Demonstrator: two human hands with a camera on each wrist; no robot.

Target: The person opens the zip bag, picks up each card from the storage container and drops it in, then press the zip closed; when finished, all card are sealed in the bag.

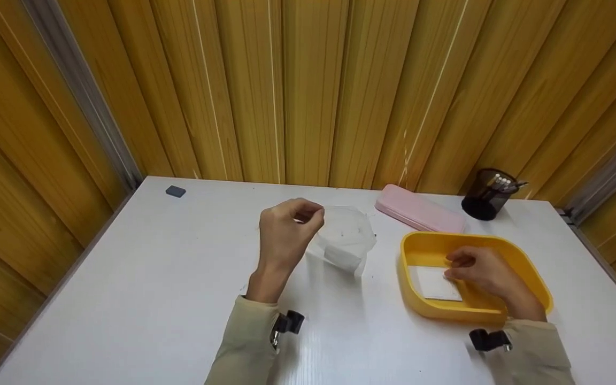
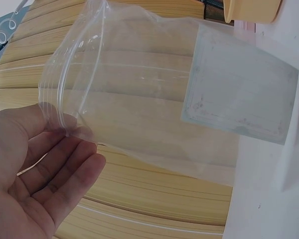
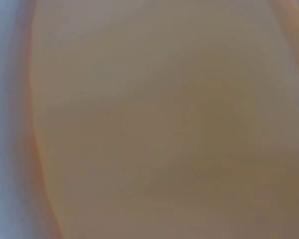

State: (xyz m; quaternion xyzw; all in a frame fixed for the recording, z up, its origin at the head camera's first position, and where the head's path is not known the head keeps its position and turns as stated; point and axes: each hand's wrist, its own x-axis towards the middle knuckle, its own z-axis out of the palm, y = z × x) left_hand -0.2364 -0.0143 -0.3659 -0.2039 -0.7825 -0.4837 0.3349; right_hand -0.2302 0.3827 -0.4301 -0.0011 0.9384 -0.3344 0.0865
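My left hand (image 1: pixel 288 235) pinches the zip-strip edge of a clear zip bag (image 1: pixel 346 227) above the table. Inside the bag lies a flat pale grey square (image 2: pixel 241 84), at the end away from the fingers; the left wrist view shows it through the plastic. My right hand (image 1: pixel 482 271) is low inside a yellow tray (image 1: pixel 412 289), thumb and fingers loosely bent and apart. Its fingertips are at the edge of a white square stack (image 1: pixel 436 283) on the tray's bottom; whether they touch it I cannot tell. The right wrist view is a blur of tray.
Behind the tray lies a pink case (image 1: pixel 420 209). A black mesh pen holder (image 1: pixel 487 195) with pens stands at the back right. A small dark block (image 1: pixel 175 191) lies at the back left of the white table (image 1: pixel 142 299). Wood-patterned panels (image 1: pixel 308 91) rise behind.
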